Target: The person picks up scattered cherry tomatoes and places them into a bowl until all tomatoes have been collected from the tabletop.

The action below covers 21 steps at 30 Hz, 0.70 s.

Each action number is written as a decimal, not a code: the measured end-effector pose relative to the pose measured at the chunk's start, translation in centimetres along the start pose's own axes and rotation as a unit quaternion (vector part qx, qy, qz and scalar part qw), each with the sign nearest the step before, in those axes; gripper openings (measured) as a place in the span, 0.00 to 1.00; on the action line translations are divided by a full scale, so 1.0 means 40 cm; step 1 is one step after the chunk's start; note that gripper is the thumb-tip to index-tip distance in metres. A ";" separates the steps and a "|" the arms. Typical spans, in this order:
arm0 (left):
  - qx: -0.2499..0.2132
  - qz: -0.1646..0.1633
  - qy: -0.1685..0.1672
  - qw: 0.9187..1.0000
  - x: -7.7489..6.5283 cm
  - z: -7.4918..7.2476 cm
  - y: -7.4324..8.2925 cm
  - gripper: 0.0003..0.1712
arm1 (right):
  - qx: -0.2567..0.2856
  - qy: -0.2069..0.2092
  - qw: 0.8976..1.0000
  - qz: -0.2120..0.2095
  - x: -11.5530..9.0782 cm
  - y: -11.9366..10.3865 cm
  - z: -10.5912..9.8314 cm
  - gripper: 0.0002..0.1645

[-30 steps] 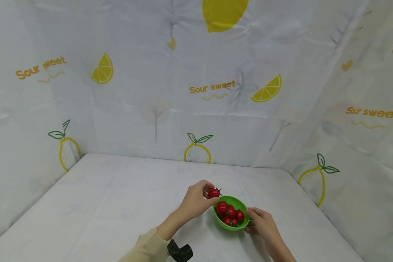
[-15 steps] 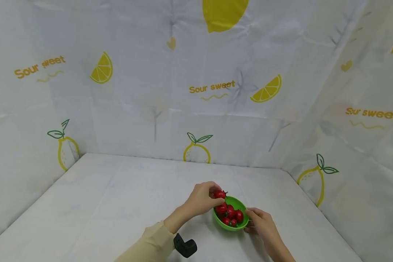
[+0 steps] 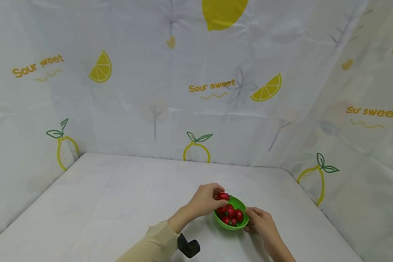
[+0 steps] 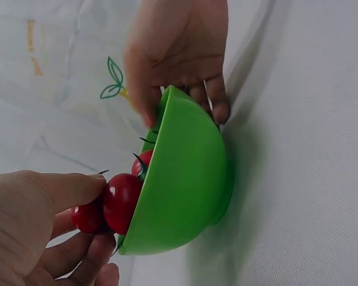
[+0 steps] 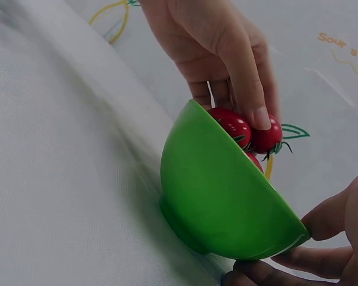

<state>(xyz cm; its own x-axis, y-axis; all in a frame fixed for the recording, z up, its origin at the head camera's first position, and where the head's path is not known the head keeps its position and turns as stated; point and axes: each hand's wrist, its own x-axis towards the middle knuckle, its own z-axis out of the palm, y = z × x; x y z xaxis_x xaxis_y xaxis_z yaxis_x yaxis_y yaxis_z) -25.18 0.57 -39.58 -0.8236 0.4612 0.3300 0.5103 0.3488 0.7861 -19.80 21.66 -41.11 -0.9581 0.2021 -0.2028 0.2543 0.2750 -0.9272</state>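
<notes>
A green bowl sits on the white-covered table and holds several small red tomatoes with green stems. Above its left rim, my left hand pinches one tomato between thumb and fingers. In the left wrist view this tomato lies right against another tomato at the bowl's edge. My right hand holds the bowl's right side, its thumb at the rim and its other fingers low against the outer wall. The far side of the bowl's inside is partly hidden by the left hand.
A white cloth covers the table. Behind it and along the sides hang white sheets printed with lemons and lettering. A black band-mounted device sits at the left wrist, below the beige sleeve.
My left hand has moved right and slightly toward me, carrying the pinched tomato from beside the bowl to over its left rim. The right hand and bowl have stayed in place.
</notes>
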 end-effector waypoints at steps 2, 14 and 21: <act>-0.002 0.001 -0.002 1.000 0.001 0.001 0.003 0.17 | 0.000 0.000 1.000 -0.002 0.000 0.000 -0.001 0.25; 0.016 0.006 -0.001 1.000 -0.005 0.001 0.018 0.13 | 0.002 0.002 1.000 -0.003 -0.001 -0.001 0.000 0.25; 0.024 0.003 0.002 1.000 -0.007 0.003 0.018 0.12 | 0.001 -0.001 1.000 -0.004 -0.001 0.000 -0.002 0.25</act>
<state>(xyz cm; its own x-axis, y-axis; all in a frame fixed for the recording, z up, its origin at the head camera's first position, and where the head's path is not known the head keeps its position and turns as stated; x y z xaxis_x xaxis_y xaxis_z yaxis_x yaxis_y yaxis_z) -24.56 0.79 -39.14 -0.8218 0.4594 0.3369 0.5261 0.3849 0.7584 -19.75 21.70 -41.08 -0.9605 0.1973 -0.1965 0.2467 0.2755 -0.9291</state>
